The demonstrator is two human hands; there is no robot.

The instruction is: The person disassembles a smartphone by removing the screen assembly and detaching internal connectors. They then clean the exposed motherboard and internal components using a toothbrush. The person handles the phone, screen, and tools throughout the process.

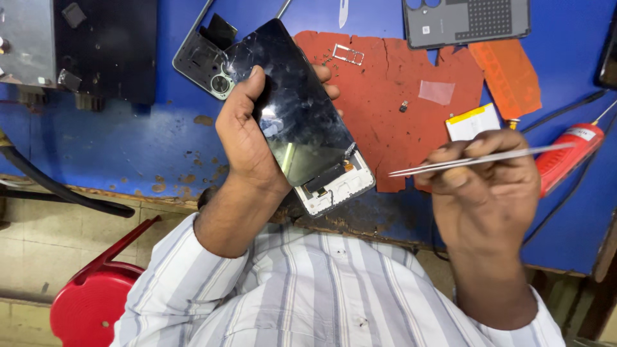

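Over the near edge of a blue desk [128, 138], scuffed and rust-spotted, the person holds a phone screen panel [299, 122] in the left hand [247, 138], thumb up one side and fingers wrapped behind it. The dark glass is tilted, its white lower end with small connectors pointing toward the right hand [485, 186]. That hand is closed on metal tweezers [479, 159], whose tips point left, just short of the panel's lower corner. On the desk behind lies a torn red mat [392, 96] carrying a small metal tray frame [348, 54], a tiny dark part [403, 106] and a clear scrap of film [437, 92]. A phone frame with a camera ring [205, 61] sits left of the mat, a grey back cover [466, 20] at the top, an orange pad [508, 77] beside it, and a red tool [569, 157] far right. Below the desk edge, a red plastic stool [93, 295] stands on a pale tiled floor [45, 238]
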